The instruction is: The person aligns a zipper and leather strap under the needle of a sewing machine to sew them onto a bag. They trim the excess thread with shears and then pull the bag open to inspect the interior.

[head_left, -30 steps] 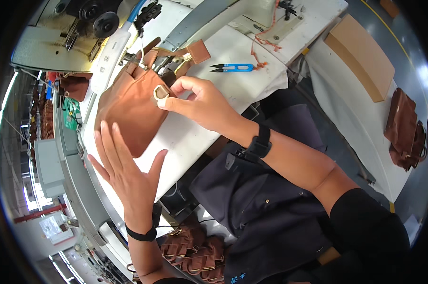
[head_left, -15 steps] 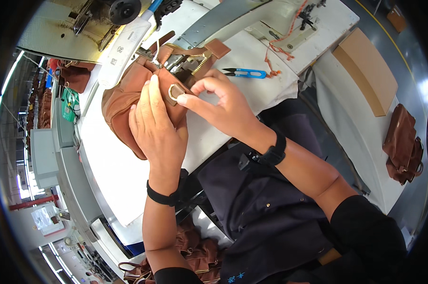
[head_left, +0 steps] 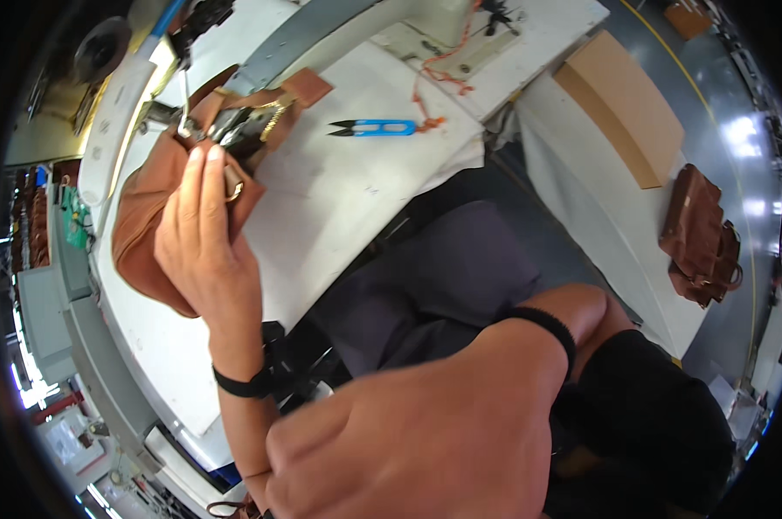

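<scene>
Apparently soft and light, the brown bag point(head_left: 140, 212) lies toward ten o'clock beneath the left hand's point(head_left: 205, 238) straight, flattened fingers, probably best held by its upper edge, while the right hand point(head_left: 417, 432), at six o'clock, looks curled, contents impossible to tell.

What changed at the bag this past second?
The right hand has left the metal ring on the brown bag and drawn back toward the camera; whether it holds anything is hidden. The left hand, earlier spread by the bag's lower edge, now rests on its side. Unchanged: the bag is at the sewing machine and the blue thread snips lie on the white tabletop.
</scene>
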Available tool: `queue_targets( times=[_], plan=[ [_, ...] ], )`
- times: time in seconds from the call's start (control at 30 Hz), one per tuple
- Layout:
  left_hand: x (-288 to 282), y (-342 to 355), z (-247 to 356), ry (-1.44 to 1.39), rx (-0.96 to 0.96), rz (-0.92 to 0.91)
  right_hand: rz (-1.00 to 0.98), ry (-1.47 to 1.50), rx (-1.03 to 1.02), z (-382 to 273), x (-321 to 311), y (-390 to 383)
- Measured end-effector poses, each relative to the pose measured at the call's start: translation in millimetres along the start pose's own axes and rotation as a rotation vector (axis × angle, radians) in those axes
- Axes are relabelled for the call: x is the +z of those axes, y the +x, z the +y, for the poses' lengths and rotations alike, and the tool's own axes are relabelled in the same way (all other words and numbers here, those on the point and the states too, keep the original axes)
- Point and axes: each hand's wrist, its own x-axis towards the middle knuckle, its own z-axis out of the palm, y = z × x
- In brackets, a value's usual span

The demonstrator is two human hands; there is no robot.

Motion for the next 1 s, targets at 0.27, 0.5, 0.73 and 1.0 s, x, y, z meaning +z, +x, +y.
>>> queue_targets(
  times=[0.27, 0.5, 0.73, 1.0],
  plan=[
    [6, -4, 5, -0.012, -0.04, -0.003, 0.085, -0.383, -0.193, 33, -40, -32],
    [3, -9, 13, 0.004, -0.104, -0.042, 0.245, -1.456, -0.007, 124, -100, -24],
    [1, -5, 3, -0.046, -0.083, -0.07, 0.216, -1.757, 0.151, 122, -94, -39],
    [0, -3, -5, -0.122, -0.047, -0.048, 0.234, -1.718, 0.068, 117, -92, -23]
  ],
)
